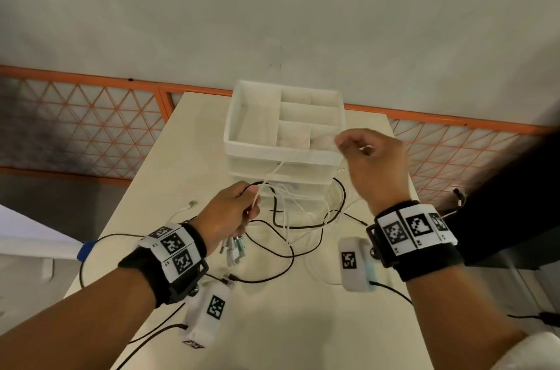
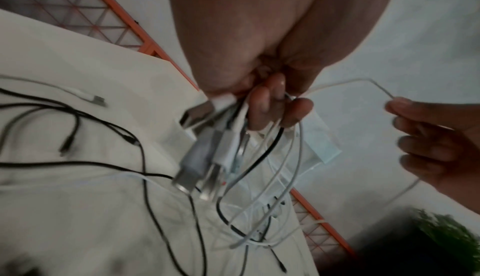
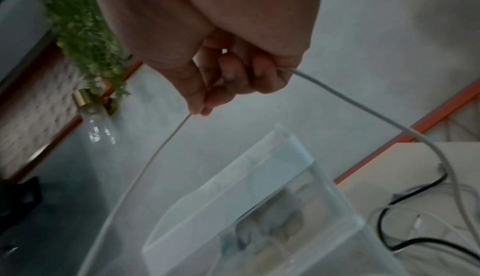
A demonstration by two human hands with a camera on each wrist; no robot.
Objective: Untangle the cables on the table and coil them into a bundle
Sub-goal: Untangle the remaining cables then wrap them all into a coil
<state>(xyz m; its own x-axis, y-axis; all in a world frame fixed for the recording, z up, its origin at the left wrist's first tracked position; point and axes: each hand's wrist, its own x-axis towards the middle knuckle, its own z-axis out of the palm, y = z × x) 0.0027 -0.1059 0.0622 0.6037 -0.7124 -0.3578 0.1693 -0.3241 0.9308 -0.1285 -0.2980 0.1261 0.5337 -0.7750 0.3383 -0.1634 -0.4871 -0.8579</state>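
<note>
Overhead, white cable (image 1: 274, 171) between both hands.

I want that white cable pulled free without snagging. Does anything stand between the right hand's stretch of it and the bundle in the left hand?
Nothing solid does. The white cable runs through open air from the right hand to the left hand, passing in front of the clear organizer. Lower down, black cables loop among the white ones and could snag.

The left hand (image 2: 259, 65) grips a bunch of cables (image 2: 262, 163), fingers (image 2: 259, 106) curled around it. Several plugs (image 2: 197, 157) hang below the fist. One white cable (image 2: 358, 80) runs from the fist to the right hand (image 2: 436, 143), which pinches it. Black cables (image 2: 109, 124) and a loose white plug (image 2: 93, 98) lie on the table (image 2: 78, 54).
</note>
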